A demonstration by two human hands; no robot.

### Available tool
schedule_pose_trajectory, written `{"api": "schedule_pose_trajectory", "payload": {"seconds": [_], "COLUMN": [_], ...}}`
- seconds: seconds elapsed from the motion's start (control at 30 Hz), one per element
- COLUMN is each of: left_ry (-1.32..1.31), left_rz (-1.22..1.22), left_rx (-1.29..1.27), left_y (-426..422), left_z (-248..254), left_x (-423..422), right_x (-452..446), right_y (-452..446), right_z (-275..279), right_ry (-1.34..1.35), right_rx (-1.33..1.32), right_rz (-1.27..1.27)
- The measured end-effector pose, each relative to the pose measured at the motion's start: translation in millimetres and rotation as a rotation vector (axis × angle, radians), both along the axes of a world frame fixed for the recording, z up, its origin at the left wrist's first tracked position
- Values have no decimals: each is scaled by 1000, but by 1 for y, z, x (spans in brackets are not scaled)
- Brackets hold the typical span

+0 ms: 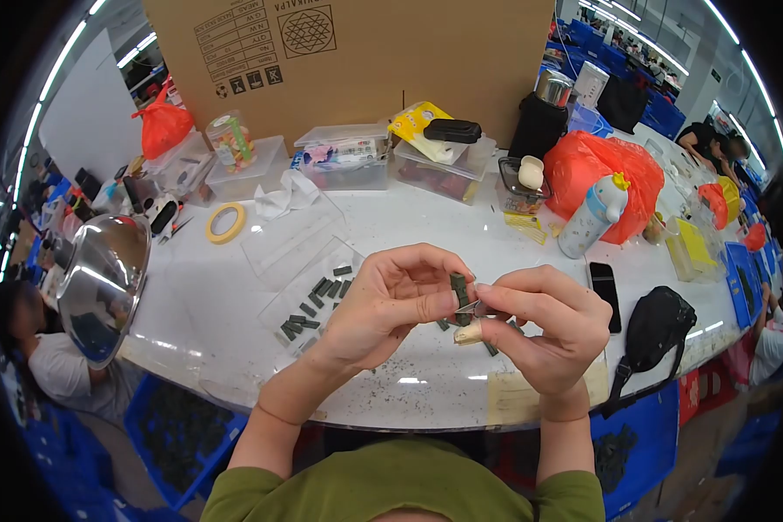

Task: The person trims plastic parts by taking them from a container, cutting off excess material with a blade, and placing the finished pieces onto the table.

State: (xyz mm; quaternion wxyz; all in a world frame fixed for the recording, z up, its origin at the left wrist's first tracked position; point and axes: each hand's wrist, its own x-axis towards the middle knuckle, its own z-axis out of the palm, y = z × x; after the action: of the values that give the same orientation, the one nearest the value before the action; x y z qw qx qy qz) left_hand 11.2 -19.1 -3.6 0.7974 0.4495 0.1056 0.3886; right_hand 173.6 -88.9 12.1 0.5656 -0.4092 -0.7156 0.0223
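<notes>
My left hand (391,304) pinches a small dark green block (460,287) upright between thumb and fingers, over the white table. Close on its right, my right hand (539,322) is closed on a small thin metal blade (470,308), which touches the block. A tan covering wraps the tip of the right thumb. Several more dark green blocks (309,310) lie on and beside a clear plastic sheet to the left of my left hand. A few others are partly hidden beneath my hands. Dark crumbs are scattered on the table in front of me.
Clear boxes (344,165) line the table's back before a large cardboard box (348,70). Tape (225,223) and a metal bowl (104,287) are at left. At right are a bottle (587,222), a red bag (644,187), a phone (605,296) and a black pouch (657,331). People sit at both sides.
</notes>
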Motion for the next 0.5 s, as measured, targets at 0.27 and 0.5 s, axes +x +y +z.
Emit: {"api": "schedule_pose_trajectory", "payload": {"seconds": [0.27, 0.5], "left_ry": [4, 14], "left_rz": [-21, -16], "left_rx": [14, 8], "left_y": [2, 2], "left_z": [-4, -2], "left_x": [-2, -1], "right_x": [0, -2], "right_y": [0, -1], "right_z": [1, 2], "right_ry": [-15, -5], "right_rx": [-9, -13], "right_rz": [3, 4]}}
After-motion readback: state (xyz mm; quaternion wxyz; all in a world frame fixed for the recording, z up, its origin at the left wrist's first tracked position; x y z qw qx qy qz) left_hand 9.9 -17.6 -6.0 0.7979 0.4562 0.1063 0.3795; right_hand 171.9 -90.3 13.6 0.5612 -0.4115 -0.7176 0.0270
